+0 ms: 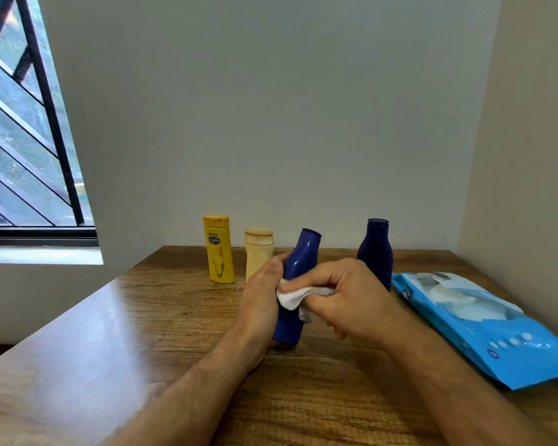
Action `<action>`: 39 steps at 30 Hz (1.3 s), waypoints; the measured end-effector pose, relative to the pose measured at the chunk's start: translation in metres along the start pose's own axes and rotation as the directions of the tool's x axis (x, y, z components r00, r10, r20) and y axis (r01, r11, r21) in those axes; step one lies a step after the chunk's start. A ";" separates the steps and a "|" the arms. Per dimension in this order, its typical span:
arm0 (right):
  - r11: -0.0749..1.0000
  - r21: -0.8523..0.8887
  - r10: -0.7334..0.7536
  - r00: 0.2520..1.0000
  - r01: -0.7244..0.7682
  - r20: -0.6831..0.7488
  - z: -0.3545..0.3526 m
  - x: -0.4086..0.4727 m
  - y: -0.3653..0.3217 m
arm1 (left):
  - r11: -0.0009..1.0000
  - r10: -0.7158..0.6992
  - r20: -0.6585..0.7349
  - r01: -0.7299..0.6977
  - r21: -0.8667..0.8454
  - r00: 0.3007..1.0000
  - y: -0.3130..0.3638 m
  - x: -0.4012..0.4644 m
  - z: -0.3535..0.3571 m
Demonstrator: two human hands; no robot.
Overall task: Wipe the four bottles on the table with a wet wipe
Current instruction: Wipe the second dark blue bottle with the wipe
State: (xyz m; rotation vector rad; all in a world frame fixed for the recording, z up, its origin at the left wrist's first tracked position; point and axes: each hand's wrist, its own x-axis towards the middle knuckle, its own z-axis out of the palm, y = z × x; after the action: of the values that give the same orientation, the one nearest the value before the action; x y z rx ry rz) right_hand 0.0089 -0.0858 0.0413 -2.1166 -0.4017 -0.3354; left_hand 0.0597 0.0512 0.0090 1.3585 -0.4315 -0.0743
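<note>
Both bare forearms come in from the bottom edge and angle toward each other at mid-frame. Left hand (261, 297) is raised, back of the hand toward camera, fingers curled round the side of a tilted blue bottle (298, 284), thumb up near its neck. Right hand (348, 300) sits just beside it, knuckles up, fingers curled tight and pinching a white wet wipe (290, 297) pressed to the bottle's body. The two hands nearly touch. Fingertips of both mostly hidden.
</note>
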 end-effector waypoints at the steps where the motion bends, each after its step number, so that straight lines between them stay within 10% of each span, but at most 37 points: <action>1: 0.999 -0.048 -0.017 1.000 0.018 0.016 0.002 0.000 0.000 | 1.000 0.005 -0.007 -0.005 -0.006 1.000 0.001 0.000 0.000; 9: 0.970 -0.226 -0.196 0.845 0.091 -0.498 -0.011 0.005 0.011 | 0.999 0.042 0.138 -0.045 0.013 0.989 0.002 -0.003 0.004; 17: 0.972 -0.171 -0.175 0.982 0.161 -0.075 0.005 0.003 0.005 | 0.931 -0.143 -0.126 0.090 -0.353 0.982 0.016 0.001 -0.005; 26: 0.976 -0.208 -0.163 0.852 0.065 -0.497 -0.006 0.006 0.010 | 0.950 -0.178 0.105 0.199 -0.240 0.978 0.018 -0.007 0.008; 34: 0.998 -0.064 -0.020 0.997 0.025 0.073 -0.001 -0.001 -0.005 | 0.916 -0.145 -0.144 0.077 -0.395 0.979 0.021 0.002 -0.005; 39: 0.999 0.039 -0.004 0.992 0.009 -0.123 -0.002 -0.002 -0.006 | 0.951 -0.152 -0.124 0.111 -0.288 0.981 0.017 0.000 -0.001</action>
State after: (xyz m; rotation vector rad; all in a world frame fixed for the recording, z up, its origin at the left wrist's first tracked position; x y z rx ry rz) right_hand 0.0044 -0.0849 0.0465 -2.0447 -0.3408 -0.4553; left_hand 0.0565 0.0557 0.0252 1.1030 -0.1976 -0.1411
